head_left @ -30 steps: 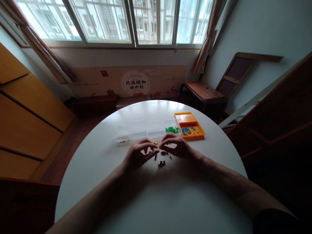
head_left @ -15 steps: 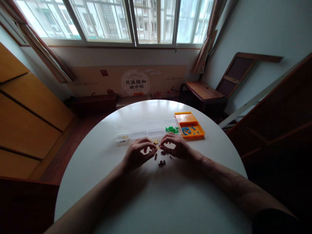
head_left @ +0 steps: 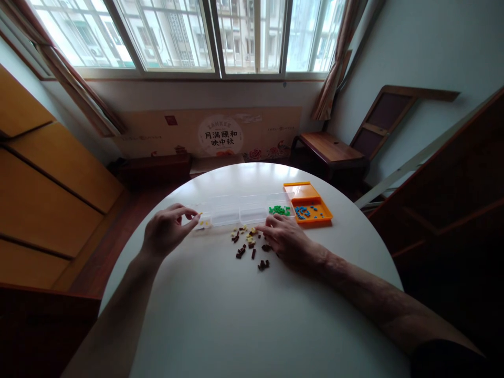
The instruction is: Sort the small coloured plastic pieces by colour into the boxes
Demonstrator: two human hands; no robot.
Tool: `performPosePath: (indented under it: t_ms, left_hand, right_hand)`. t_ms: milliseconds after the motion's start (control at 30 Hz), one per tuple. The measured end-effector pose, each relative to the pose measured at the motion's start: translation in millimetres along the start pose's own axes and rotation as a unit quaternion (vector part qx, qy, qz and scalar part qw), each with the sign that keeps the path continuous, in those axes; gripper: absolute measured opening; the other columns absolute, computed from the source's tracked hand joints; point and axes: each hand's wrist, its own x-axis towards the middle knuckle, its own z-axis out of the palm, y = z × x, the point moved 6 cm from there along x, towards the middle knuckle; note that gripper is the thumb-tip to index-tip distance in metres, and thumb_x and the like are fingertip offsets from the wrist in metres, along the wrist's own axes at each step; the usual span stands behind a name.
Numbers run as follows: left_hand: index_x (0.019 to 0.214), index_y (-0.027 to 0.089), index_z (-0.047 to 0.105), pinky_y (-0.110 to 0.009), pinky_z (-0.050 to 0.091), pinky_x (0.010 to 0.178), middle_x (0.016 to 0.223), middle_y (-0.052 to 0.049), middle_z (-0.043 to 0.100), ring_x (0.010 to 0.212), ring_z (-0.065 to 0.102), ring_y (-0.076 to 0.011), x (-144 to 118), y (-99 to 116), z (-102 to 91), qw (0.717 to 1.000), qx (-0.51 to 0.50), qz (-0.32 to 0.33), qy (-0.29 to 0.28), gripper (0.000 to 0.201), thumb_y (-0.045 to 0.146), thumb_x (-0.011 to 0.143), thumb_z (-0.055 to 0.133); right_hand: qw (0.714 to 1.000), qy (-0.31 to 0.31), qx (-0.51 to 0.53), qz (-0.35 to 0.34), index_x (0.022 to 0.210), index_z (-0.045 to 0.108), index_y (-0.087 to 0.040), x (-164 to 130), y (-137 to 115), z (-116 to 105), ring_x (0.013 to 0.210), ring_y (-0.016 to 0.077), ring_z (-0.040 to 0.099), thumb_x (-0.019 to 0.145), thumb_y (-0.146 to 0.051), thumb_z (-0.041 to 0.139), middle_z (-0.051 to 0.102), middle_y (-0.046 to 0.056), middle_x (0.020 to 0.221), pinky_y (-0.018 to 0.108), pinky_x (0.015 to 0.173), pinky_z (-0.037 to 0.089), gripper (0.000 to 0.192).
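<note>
**A:** So it's a round white worktop (head_left: 252, 315), with a clear divided box (head_left: 240, 210) at the far side and an orange tray (head_left: 305, 193) to its right. A loose pile of small bricks (head_left: 250, 244) sits near the box.

**B:** Left hand (head_left: 167, 231) is pinching a tiny yellow piece (head_left: 200, 214), I think, over the box's left end. Right hand (head_left: 285, 239) lies spread by the pile. Bricks look light, hard and slick, so I'd grip them by the sides with fingertips.
</note>
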Motion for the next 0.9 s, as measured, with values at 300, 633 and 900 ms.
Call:
performPosePath:
  t_ms: [300,633,900]
  left_hand:
    - [0.087,0.026,0.083,-0.030,0.040,0.066,0.095,0.000,0.077,0.064,0.057,-0.0141,-2.5,-8.7,10.9,0.997,0.040,-0.018,-0.067,0.028,0.047,0.092,0.067]
    - [0.094,0.026,0.085,-0.030,0.041,0.065,0.096,-0.001,0.077,0.066,0.059,-0.0147,-2.2,-4.0,8.6,0.997,0.054,-0.010,-0.045,0.028,0.048,0.094,0.067]
    - [0.091,0.021,0.080,-0.031,0.045,0.069,0.091,-0.003,0.075,0.065,0.055,-0.0134,-7.1,34.2,11.0,0.999,0.003,0.049,0.013,0.033,0.045,0.104,0.062]
  right_hand:
    - [0.997,0.059,0.043,0.007,0.104,0.077,-0.025,-2.0,7.3,-1.6,0.099,0.0241,0.059,0.104,-0.020,0.072,0.069,0.006,0.101,0.038,0.089,0.050,0.008]
    - [0.995,0.059,0.074,0.023,0.098,0.077,-0.024,-2.2,11.2,1.2,0.097,0.0230,0.062,0.105,-0.020,0.072,0.071,0.005,0.098,0.038,0.092,0.050,0.010]
    - [0.996,0.053,0.057,0.033,0.095,0.073,-0.022,-1.3,9.4,-1.2,0.097,0.0233,0.061,0.106,-0.016,0.069,0.071,0.006,0.097,0.037,0.090,0.048,0.013]
